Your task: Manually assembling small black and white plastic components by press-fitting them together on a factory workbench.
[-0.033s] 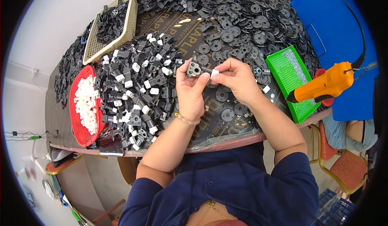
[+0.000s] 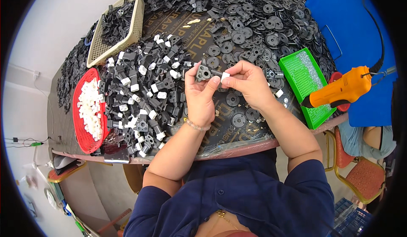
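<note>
Held out over the table, a black plastic part (image 2: 205,73) with a round hole in its plate end is pinched between the thumb and fingers of my left hand (image 2: 200,101). A small white cap (image 2: 225,76) sits at the right end of its stem. The thumb and fingers of my right hand (image 2: 251,83) close on that cap. How far the cap is seated on the stem is hard to see. Left of my hands spreads a heap of similar black parts with white caps (image 2: 143,88). Black discs (image 2: 238,120) lie beneath and beyond my right hand.
A red basket (image 2: 77,122) of white caps stands at the left, below a beige basket (image 2: 137,21) of black parts. On the right, an orange electric screwdriver (image 2: 341,88) hangs over a green tray (image 2: 292,67) of small silvery pieces. Chairs (image 2: 368,175) stand beyond the table edge.
</note>
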Available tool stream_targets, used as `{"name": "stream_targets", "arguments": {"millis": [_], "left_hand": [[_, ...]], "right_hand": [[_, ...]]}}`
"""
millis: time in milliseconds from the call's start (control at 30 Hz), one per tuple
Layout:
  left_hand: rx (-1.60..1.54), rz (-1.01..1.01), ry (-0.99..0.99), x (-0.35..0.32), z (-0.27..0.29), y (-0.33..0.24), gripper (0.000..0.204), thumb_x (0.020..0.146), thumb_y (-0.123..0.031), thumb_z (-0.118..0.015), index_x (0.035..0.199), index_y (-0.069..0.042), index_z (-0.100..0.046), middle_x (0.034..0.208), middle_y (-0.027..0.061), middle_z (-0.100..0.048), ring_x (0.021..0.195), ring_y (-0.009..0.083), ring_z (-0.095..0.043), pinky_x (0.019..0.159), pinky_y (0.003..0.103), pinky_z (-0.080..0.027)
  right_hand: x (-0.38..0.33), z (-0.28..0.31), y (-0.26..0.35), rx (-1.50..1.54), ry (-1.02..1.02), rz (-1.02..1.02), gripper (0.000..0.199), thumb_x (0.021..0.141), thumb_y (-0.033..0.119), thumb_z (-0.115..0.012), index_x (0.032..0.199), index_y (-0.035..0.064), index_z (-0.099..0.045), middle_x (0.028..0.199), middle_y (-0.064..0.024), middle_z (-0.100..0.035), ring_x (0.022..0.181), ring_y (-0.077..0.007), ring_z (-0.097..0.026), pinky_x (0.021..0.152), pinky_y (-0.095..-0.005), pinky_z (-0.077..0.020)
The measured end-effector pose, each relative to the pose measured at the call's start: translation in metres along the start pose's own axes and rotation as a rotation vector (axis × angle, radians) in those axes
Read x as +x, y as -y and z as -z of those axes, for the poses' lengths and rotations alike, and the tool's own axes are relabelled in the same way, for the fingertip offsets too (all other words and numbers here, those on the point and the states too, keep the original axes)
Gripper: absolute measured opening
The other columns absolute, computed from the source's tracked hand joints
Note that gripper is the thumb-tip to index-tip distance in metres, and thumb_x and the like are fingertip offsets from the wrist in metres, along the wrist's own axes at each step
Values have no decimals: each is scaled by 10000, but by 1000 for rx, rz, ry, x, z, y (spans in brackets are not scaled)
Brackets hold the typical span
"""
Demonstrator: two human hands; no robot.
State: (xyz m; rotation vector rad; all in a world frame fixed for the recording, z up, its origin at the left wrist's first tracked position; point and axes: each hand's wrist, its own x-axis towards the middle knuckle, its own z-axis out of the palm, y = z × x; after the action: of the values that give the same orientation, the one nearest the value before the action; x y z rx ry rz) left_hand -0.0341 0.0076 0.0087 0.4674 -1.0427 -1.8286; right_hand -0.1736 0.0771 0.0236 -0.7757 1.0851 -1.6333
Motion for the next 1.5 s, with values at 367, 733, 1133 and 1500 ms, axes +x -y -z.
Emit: {"name": "stream_targets", "arguments": {"millis": [367, 733, 1133, 1500], "left_hand": [[-323, 381, 226, -6, -3, -9, 640, 970, -291, -607, 1505, -134, -296, 1256, 60, -569, 1112, 178, -586, 960, 369, -496], [-353, 547, -19, 3, 8, 7, 360, 1000, -321, -541, 1275, -88, -530, 1041, 15, -664, 959, 115, -639, 819, 310, -518], [-321, 586, -62, 2, 11, 8, 325, 1009, -198, -490, 1306, -68, -469, 997, 79, -647, 875, 177, -616, 731, 300, -471], [-528, 457, -106, 11, 14, 2, 499, 1065, -425, -357, 1406, -62, -389, 1132, 196, -632, 934, 240, -639, 790, 339, -532]], "right_hand": [[2, 9, 23, -308, 260, 223, 858, 623, 177, -910, 1348, -23, -496, 1389, -126, -538, 1313, -207, -474, 1094, -344, -344], [109, -147, 12, -925, 276, 671, 805, 711, 372, -830, 1356, 4, -520, 1263, -214, -615, 1257, -331, -532, 1161, -411, -310], [217, 13, 17, -2086, -207, -17, 281, 890, 197, -563, 1131, 164, -703, 1170, -113, -687, 1154, -368, -577, 960, -491, -410], [81, -15, 51, -1061, 242, 226, 387, 782, -22, -706, 1163, 14, -645, 1073, -97, -715, 940, -163, -666, 850, -323, -530]]}}
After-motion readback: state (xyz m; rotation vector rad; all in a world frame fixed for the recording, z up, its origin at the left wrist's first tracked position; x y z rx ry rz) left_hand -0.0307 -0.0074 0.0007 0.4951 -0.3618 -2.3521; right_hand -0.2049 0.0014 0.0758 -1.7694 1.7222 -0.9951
